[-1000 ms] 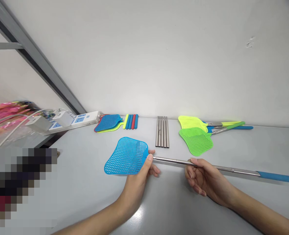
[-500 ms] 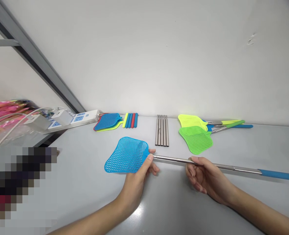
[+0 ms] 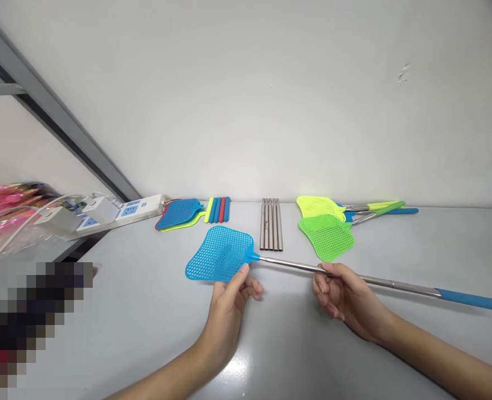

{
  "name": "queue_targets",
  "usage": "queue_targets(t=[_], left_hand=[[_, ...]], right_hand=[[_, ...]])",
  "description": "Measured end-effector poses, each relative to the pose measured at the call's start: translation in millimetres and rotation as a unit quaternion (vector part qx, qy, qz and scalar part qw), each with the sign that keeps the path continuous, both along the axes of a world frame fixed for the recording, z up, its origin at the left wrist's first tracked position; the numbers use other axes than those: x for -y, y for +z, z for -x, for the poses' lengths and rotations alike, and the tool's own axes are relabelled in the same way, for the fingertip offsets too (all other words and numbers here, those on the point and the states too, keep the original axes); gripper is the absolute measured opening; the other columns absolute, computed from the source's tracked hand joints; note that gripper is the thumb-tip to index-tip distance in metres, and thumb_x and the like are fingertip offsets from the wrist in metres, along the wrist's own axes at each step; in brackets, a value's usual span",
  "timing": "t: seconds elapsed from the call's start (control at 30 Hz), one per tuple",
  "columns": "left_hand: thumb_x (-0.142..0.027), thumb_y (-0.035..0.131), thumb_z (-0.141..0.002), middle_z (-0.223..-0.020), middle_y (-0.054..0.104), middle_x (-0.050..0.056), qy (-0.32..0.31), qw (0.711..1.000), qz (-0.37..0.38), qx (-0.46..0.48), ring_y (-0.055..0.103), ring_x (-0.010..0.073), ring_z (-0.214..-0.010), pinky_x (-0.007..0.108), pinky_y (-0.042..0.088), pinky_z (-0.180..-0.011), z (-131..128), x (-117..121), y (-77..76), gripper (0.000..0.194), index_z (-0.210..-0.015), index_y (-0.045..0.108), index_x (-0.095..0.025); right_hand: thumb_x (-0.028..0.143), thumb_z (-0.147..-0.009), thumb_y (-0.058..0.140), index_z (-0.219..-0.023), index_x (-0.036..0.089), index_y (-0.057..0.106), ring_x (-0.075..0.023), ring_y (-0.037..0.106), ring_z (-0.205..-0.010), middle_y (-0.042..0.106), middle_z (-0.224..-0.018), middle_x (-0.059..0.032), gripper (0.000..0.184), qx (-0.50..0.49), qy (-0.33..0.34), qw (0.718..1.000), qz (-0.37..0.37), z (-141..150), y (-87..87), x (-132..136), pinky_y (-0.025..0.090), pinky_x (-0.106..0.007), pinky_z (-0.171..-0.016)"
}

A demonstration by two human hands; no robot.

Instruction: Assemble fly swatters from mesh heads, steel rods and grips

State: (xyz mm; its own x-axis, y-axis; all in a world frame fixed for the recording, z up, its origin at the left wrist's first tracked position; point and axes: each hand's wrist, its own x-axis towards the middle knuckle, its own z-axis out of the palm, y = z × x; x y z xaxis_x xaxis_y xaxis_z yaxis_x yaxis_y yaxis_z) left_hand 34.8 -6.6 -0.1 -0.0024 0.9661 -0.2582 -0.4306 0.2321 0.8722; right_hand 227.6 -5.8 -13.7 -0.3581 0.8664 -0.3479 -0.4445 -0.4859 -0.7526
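Observation:
A blue fly swatter (image 3: 220, 253) with an extended metal telescopic rod lies across my view, above the table, its blue handle grip (image 3: 475, 300) reaching the right edge. My left hand (image 3: 231, 305) grips the lower edge of its mesh head, thumb in front and a finger seemingly behind the mesh. My right hand (image 3: 346, 297) is closed on the middle of the rod between thumb and fingers, the other fingers curled loosely below. Just beyond the rod lie several short metal tubes (image 3: 271, 225) in a row.
At the back left are loose swatter heads (image 3: 182, 212) beside several coloured handle grips (image 3: 217, 210). Yellow, green and blue fly swatters (image 3: 329, 236) overlap at the back right. A power strip (image 3: 131, 210) with chargers and plastic-wrapped pink items (image 3: 16, 203) are at left.
My left hand has slid from the neck of the fly swatter to the lower edge of its head. The right hand keeps its hold on the rod. The view has shifted slightly.

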Motion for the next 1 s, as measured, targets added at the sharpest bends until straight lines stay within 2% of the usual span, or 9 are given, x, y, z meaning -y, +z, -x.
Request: queue_targets(t=[0.17,0.27,0.33,0.4,0.53,0.63,0.7,0.8,1.0], left_hand=[[-0.024,0.059,-0.074,-0.080,0.056,-0.002,0.105,0.992,-0.043,-0.057,0.053,0.0108,-0.065,0.022,0.042,-0.056,21,-27,11.9,0.021,-0.092,0.049,-0.021],[-0.021,0.059,-0.073,-0.093,0.056,-0.001,0.184,0.974,-0.060,-0.121,0.055,0.0128,-0.080,0.024,0.044,-0.066,49,-53,23.3,0.046,-0.115,0.042,-0.031],[-0.024,0.059,-0.074,-0.105,0.052,0.000,0.236,0.933,-0.164,-0.218,0.051,0.0160,-0.096,0.026,0.043,-0.075,66,-64,30.5,0.049,-0.119,0.040,-0.033],[-0.029,0.059,-0.076,-0.115,0.049,0.003,0.227,0.865,-0.264,-0.362,0.046,0.0207,-0.106,0.032,0.041,-0.083,75,-67,36.8,0.047,-0.120,0.043,-0.031],[-0.032,0.050,-0.082,-0.120,0.046,0.004,0.081,0.709,-0.370,-0.594,0.043,0.0241,-0.111,0.038,0.033,-0.094,65,-52,40.7,0.037,-0.119,0.048,-0.029],[-0.031,0.047,-0.084,-0.130,0.040,0.004,-0.110,0.629,-0.394,-0.661,0.036,0.0244,-0.119,0.041,0.028,-0.098,48,-35,32.0,0.038,-0.122,0.044,-0.032],[-0.029,0.044,-0.086,-0.133,0.039,0.004,-0.208,0.573,-0.414,-0.676,0.036,0.0239,-0.119,0.043,0.024,-0.099,39,-28,24.2,0.038,-0.123,0.043,-0.032],[-0.027,0.040,-0.087,-0.131,0.042,0.006,-0.267,0.552,-0.415,-0.671,0.038,0.0229,-0.118,0.044,0.022,-0.099,34,-24,17.0,0.040,-0.127,0.039,-0.030],[-0.023,0.038,-0.088,-0.114,0.056,0.005,-0.295,0.578,-0.412,-0.640,0.049,0.0212,-0.103,0.043,0.024,-0.097,32,-24,19.2,0.036,-0.123,0.043,-0.028]], right_hand=[[0.039,-0.080,0.045,-0.054,0.015,0.047,-0.0058,0.039,-0.034,0.050,-0.047,0.0016,0.036,-0.020,-0.023,0.999,-0.008,1,-1.2,0,0.021,-0.018,-0.034],[0.039,-0.081,0.044,-0.054,0.015,0.047,-0.0055,0.039,-0.033,0.051,-0.048,0.0014,0.036,-0.026,-0.029,0.999,-0.011,1,-1.9,0,0.021,-0.018,-0.034],[0.039,-0.081,0.043,-0.054,0.015,0.048,-0.0056,0.039,-0.033,0.051,-0.047,0.0009,0.037,-0.020,-0.025,0.999,-0.019,1,-2.4,0,0.021,-0.018,-0.033],[0.039,-0.081,0.043,-0.054,0.014,0.048,-0.0060,0.041,-0.033,0.052,-0.047,0.0003,0.037,-0.008,-0.015,0.999,-0.030,1,-3.1,-1,0.021,-0.017,-0.033],[0.041,-0.081,0.043,-0.055,0.014,0.050,-0.0065,0.043,-0.033,0.053,-0.046,-0.0003,0.038,0.006,0.003,0.999,-0.044,2,-4.4,-2,0.021,-0.017,-0.031],[0.040,-0.081,0.043,-0.055,0.013,0.051,-0.0065,0.043,-0.033,0.054,-0.046,-0.0007,0.038,0.004,0.020,0.998,-0.053,2,-4.7,-2,0.021,-0.016,-0.031],[0.040,-0.080,0.043,-0.054,0.013,0.051,-0.0064,0.044,-0.032,0.054,-0.046,-0.0009,0.038,0.006,0.031,0.998,-0.057,2,-4.3,-2,0.022,-0.016,-0.031],[0.040,-0.079,0.044,-0.053,0.013,0.051,-0.0066,0.043,-0.032,0.054,-0.046,-0.0015,0.038,0.019,0.031,0.997,-0.065,2,-3.5,-1,0.022,-0.017,-0.031],[0.039,-0.077,0.045,-0.049,0.012,0.052,-0.0070,0.042,-0.031,0.054,-0.043,-0.0030,0.040,0.036,0.030,0.996,-0.074,3,-3.5,1,0.022,-0.018,-0.030]])
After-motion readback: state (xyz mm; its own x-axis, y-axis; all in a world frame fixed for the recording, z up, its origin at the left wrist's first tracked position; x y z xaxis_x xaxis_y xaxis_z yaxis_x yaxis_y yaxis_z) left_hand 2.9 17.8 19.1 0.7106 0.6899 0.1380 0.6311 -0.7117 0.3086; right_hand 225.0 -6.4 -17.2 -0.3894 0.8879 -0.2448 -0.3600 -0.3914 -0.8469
